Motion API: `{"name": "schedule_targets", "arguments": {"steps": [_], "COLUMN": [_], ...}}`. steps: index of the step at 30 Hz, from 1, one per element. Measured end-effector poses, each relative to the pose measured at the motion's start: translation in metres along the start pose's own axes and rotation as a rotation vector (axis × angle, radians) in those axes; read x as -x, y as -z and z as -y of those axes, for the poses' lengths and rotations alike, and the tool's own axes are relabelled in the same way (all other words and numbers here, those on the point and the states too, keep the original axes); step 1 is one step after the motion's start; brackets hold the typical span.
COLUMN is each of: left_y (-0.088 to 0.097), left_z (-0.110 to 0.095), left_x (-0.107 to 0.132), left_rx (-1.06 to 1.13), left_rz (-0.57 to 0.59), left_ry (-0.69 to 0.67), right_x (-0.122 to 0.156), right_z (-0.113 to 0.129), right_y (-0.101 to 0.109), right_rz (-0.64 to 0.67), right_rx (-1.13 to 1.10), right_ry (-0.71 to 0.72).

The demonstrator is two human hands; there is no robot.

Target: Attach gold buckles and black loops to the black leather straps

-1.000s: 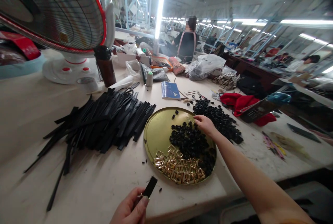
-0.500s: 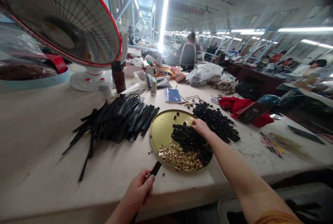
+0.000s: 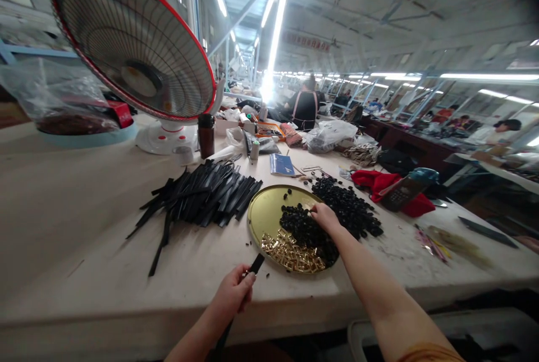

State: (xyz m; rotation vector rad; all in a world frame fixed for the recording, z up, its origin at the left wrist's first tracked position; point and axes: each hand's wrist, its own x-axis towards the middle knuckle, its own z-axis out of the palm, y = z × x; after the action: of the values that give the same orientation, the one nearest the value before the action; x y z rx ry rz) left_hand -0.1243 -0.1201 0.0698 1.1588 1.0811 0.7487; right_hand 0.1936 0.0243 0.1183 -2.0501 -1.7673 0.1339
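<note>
Since the earlier frame, little is changed: the black strap piece is still pinched in the left hand over the counter, while black beads on the gold tray are fingered by the right hand, its grip narrow.

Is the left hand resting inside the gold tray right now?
No, the left hand is near the table edge pinching a black strap, outside the gold tray; the right hand is over it.
</note>
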Motion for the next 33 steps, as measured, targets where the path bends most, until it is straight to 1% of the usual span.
{"name": "schedule_targets", "arguments": {"steps": [3,5,6,7,8,9,10,11,13,15,17,19,22,26,29,33], "left_y": [0.001,0.000,-0.001,-0.001,-0.002,-0.003,-0.003,-0.004,-0.004,-0.004,-0.002,0.000,0.003,0.006,0.010,0.017], "left_z": [-0.008,-0.017,-0.022,-0.028,-0.033,-0.037,-0.041,-0.044,-0.048,-0.048,-0.047,-0.045,-0.043,-0.044,-0.046,-0.047], "left_x": [0.006,0.008,0.008,0.008,0.007,0.006,0.005,0.005,0.005,0.007,0.010,0.012,0.015,0.018,0.020,0.021], "left_rx": [-0.006,-0.035,-0.049,-0.059,-0.068,-0.078,-0.092,-0.113,-0.168,-0.231,-0.292,-0.345,-0.427,-0.571,-0.649,-0.667], "left_rz": [0.003,0.008,0.011,0.011,0.005,-0.007,-0.018,-0.026,-0.038,-0.060,-0.094,-0.110,-0.106,-0.046,-0.009,0.048], "left_ry": [-0.059,-0.107,-0.131,-0.157,-0.183,-0.208,-0.227,-0.243,-0.263,-0.272,-0.273,-0.266,-0.259,-0.289,-0.288,-0.241], "right_x": [0.020,0.047,0.063,0.081,0.098,0.114,0.128,0.139,0.153,0.158,0.159,0.159,0.164,0.172,0.176,0.180], "right_z": [0.021,0.040,0.051,0.062,0.072,0.083,0.093,0.102,0.116,0.123,0.126,0.125,0.121,0.118,0.116,0.114], "right_y": [0.005,0.003,0.001,-0.002,-0.005,-0.008,-0.010,-0.012,-0.016,-0.022,-0.027,-0.032,-0.035,-0.036,-0.036,-0.038], "right_rz": [-0.046,0.012,0.069,0.160,0.243,0.311,0.366,0.401,0.431,0.425,0.405,0.375,0.322,0.278,0.298,0.328], "right_rx": [-0.158,-0.334,-0.463,-0.746,-1.005,-1.207,-1.365,-1.472,-1.587,-1.619,-1.597,-1.545,-1.409,-1.219,-1.176,-1.123], "right_ry": [0.024,0.046,0.048,0.003,-0.076,-0.157,-0.233,-0.294,-0.368,-0.398,-0.392,-0.353,-0.249,-0.124,-0.083,-0.027]}}
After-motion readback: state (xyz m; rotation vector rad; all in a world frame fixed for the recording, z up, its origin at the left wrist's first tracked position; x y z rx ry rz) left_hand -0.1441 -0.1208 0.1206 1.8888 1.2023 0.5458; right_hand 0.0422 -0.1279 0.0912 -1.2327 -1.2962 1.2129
